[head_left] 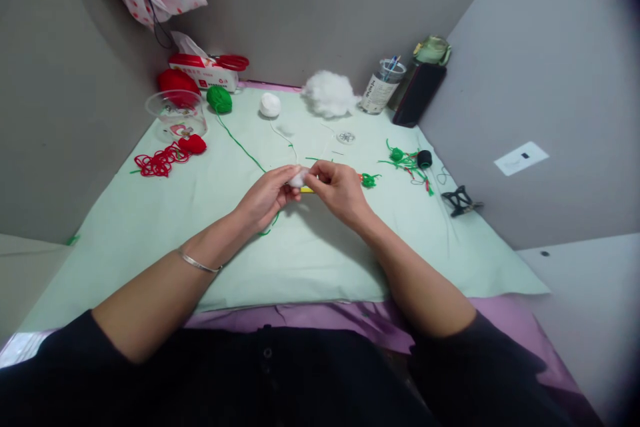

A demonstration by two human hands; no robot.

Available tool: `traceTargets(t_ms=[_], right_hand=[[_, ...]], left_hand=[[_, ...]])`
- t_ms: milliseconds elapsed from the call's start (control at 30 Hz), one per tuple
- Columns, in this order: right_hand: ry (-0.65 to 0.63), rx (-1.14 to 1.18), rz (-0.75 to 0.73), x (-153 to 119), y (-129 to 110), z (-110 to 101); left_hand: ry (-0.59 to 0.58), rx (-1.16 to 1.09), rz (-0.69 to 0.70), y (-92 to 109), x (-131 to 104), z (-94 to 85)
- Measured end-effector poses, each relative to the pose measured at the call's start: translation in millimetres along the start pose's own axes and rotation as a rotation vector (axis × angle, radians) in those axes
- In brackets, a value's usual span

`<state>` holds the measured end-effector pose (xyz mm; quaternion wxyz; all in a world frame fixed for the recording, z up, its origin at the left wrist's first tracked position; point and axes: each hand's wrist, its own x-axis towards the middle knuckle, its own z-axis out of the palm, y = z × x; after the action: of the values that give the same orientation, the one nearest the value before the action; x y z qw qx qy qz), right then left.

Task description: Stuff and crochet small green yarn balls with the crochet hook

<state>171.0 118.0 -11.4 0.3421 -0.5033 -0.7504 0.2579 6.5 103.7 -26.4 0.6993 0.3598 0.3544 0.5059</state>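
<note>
Over the middle of the table, my left hand (265, 197) is closed round a small soft white piece (298, 178). The fingertips of my right hand (337, 188) pinch the same piece from the right side. Whether it is yarn work or loose stuffing, I cannot tell. Beneath the hands a bit of something yellow (307, 190) shows, mostly hidden. A white yarn ball (271, 105) stands beyond, its strand running toward my hands. From a green yarn ball (219, 99) another strand passes under my left hand. Just right of my right hand lies a small green yarn piece (370, 180).
White stuffing (330, 93), a jar of pens (383, 87) and a dark phone (419, 95) line the back. At left are a clear plastic cup (177, 121), red yarn (160, 163), a tissue box (210, 73) and red scissors (233, 63). A black claw clip (460, 201) lies right.
</note>
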Motion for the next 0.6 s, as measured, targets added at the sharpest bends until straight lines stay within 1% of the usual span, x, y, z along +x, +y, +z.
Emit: traceTargets(t_ms=[33, 133, 200, 300, 400, 600], right_hand=[[0.016, 0.046, 0.033, 1.4, 1.8, -1.3], [0.02, 0.198, 0.108, 5.9, 6.2, -5.3], [0.004, 0.297, 0.138, 7.9, 7.1, -7.2], [-0.017, 0.372, 0.147, 8.2, 5.4, -7.9], [-0.06, 0.396, 0.12, 6.1, 2.9, -7.6], [-0.152, 0.278, -0.008, 0.0, -2.3, -6.3]], left_hand=[[-0.017, -0.013, -0.001, 0.7, -1.1, 0.9], [-0.125, 0.015, -0.012, 1.8, -3.8, 2.7], [-0.153, 0.067, 0.005, 0.3, -4.3, 3.2], [-0.092, 0.09, 0.026, -4.0, -2.8, 3.3], [-0.061, 0.074, 0.016, -5.6, -1.1, 3.5], [-0.015, 0.077, 0.037, -1.3, -1.2, 2.6]])
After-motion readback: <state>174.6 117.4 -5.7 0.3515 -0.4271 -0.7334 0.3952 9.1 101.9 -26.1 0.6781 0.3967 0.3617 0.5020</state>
